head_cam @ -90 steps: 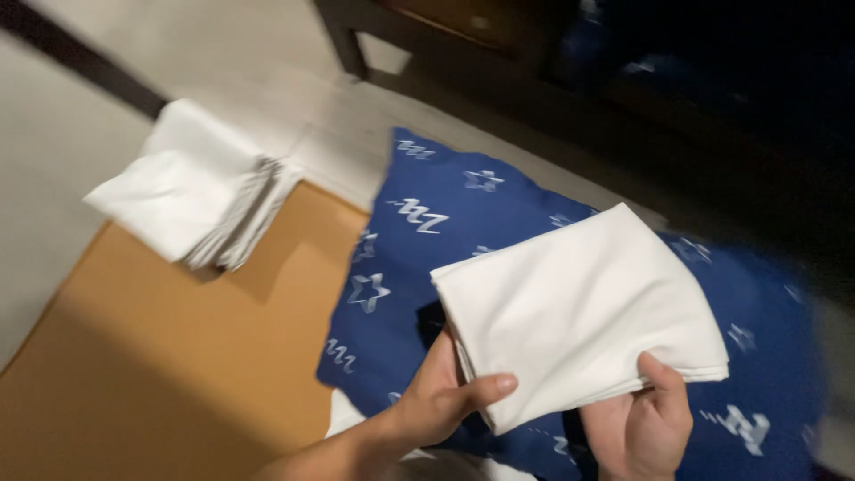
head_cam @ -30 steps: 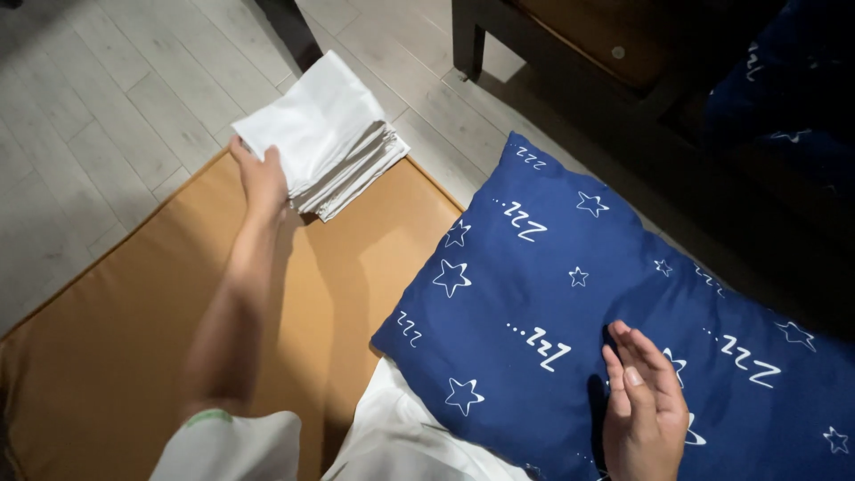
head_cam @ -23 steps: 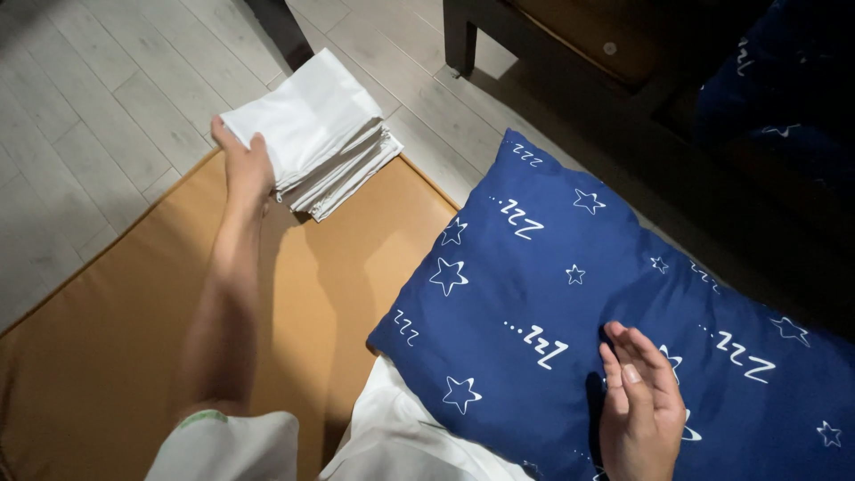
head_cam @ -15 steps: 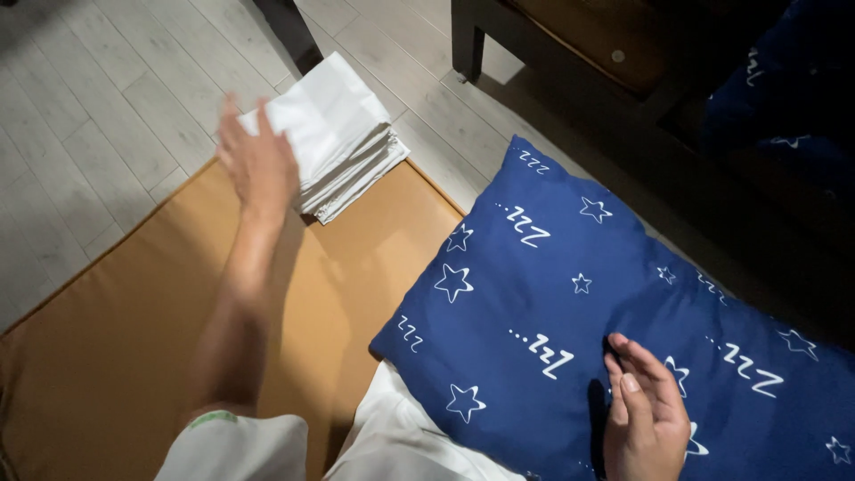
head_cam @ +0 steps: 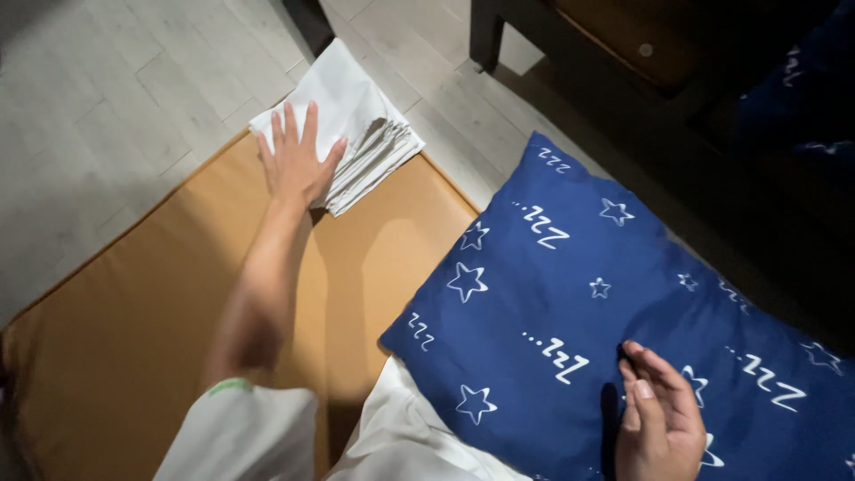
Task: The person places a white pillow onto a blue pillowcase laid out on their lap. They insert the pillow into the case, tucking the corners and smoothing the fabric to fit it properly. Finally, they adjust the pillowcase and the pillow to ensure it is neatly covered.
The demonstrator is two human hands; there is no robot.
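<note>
My left hand (head_cam: 297, 165) was stretched out far to the left, and it lay flat on the stack of folded white cloths (head_cam: 349, 125). The fingers were spread apart and straight, so my grip was open; it pressed on the near left part of the top cloth but clamped nothing. The thumb pointed to the right, along the near edge of the stack.

The stack of folded white cloths was at the far corner of the tan mat (head_cam: 134, 321). Part of it rested on the mat and part of it went over the edge onto the pale tiled floor (head_cam: 98, 98). On the right side of the stack I could see the many thin layers of the cloths, one over the other.

My right hand (head_cam: 659, 419) was near, low on the right, and it rested on the dark blue pillow (head_cam: 588, 294). Its fingers were bent loosely and lay close together, touching the pillow cover and holding nothing. The pillow had white stars and small letters printed on it, and it lay to the right of the mat, well apart from the stack.

Some white fabric (head_cam: 401, 441) showed near me, between the mat and the pillow. Far on the right stood dark wooden furniture (head_cam: 641, 53), with one leg just beside the stack.
</note>
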